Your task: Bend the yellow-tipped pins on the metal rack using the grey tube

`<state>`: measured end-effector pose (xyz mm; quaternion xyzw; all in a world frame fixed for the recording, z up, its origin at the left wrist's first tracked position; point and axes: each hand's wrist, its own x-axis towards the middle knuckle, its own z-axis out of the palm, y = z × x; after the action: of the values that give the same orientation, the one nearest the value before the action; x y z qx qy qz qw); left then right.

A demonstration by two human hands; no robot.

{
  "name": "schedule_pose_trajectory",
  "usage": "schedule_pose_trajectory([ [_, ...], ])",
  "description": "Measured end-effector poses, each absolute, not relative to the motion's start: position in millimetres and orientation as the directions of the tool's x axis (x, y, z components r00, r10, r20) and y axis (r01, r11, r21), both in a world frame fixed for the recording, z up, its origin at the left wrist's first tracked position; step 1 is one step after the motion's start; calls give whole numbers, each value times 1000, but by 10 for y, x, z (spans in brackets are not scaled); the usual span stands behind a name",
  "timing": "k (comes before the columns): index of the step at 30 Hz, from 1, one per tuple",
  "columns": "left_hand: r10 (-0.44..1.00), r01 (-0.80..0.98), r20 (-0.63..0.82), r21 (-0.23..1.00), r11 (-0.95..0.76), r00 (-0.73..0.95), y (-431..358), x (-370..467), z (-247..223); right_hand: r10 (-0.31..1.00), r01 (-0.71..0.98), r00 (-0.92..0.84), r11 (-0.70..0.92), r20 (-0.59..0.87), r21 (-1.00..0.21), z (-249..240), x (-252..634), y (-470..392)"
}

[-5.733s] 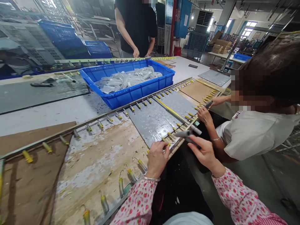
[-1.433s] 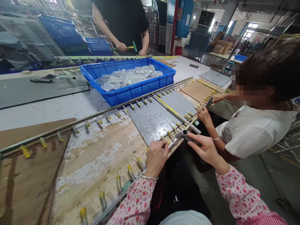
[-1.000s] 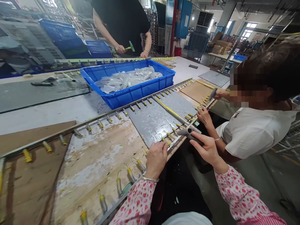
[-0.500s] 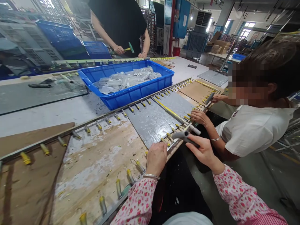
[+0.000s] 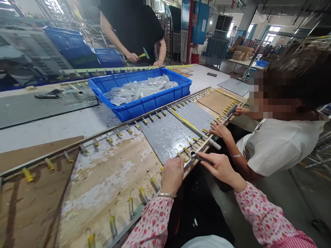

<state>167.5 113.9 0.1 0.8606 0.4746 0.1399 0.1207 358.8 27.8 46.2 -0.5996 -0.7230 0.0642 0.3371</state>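
My right hand (image 5: 219, 167) is closed around the dark handle of a hammer (image 5: 193, 154), whose grey tubular head rests at or just over the near rail of a long metal frame (image 5: 124, 123). Just left of the hammer head, my left hand (image 5: 172, 174) is closed at the same rail; what its fingers grip is hidden. Yellow-and-grey pegs with thin wire hooks (image 5: 143, 195) line both rails of the frame, pointing inward.
A blue crate (image 5: 152, 100) of clear plastic pieces stands behind the frame. Close on the right, a person in a white shirt (image 5: 281, 144) works at the same rail with a hammer. Across the table, a person in black (image 5: 131, 31) holds a green hammer.
The hammer in my right hand has swung down and left toward the rail, beside my left hand. My left hand has stayed in place. The neighbour's hammer has tilted down to the rail.
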Motion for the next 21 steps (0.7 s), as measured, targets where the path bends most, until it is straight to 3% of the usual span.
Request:
schedule_pose_trajectory([
  [4,856,787,132,342,-513,500,1128,1668,-5,791,735,110,343,601,-585,483,3588,268],
  [10,846,781,145,330,-530,513,1131,1666,-20,913,793,-52,284,405,-539,428,3573,268],
  [15,848,785,143,324,-528,511,1137,1670,-18,798,742,39,380,601,-553,446,3548,272],
  [19,848,785,153,324,-528,507,1128,1669,1,915,820,-96,296,391,-490,476,3541,305],
  [21,844,782,156,321,-534,513,1124,1669,11,916,822,-100,296,389,-486,548,3553,308],
])
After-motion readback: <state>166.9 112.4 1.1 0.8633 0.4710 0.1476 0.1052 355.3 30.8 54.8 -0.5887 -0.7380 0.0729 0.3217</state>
